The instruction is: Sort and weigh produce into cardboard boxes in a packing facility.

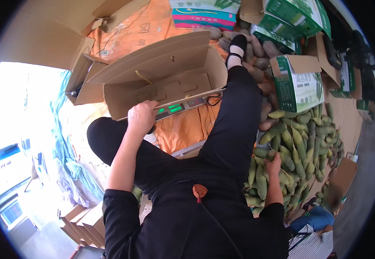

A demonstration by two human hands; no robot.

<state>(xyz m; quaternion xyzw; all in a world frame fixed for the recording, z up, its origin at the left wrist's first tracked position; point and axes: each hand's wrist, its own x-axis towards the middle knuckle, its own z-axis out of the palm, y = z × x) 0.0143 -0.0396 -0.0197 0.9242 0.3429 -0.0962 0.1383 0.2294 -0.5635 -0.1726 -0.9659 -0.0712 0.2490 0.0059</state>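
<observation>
Between my knees an open cardboard box (187, 84) sits over a scale with a lit green display (175, 108). Its inside shows bare flaps and a few small yellowish bits. My left hand (142, 117) grips the near rim at the box's left corner, fingers curled over the edge. Down at my right side, my right hand (274, 165) is closed around a green radish (270, 154) at the near-left side of a large pile of long green radishes (299, 146). The fingers partly hide that radish.
Brownish-pink root vegetables (258, 52) lie beside my right foot. Green-and-white printed cartons (302, 84) stand beyond the pile, and a pink-and-blue box (196, 19) at the far side. Orange sheeting (179, 134) covers the floor. Another person (315, 228) is at the lower right.
</observation>
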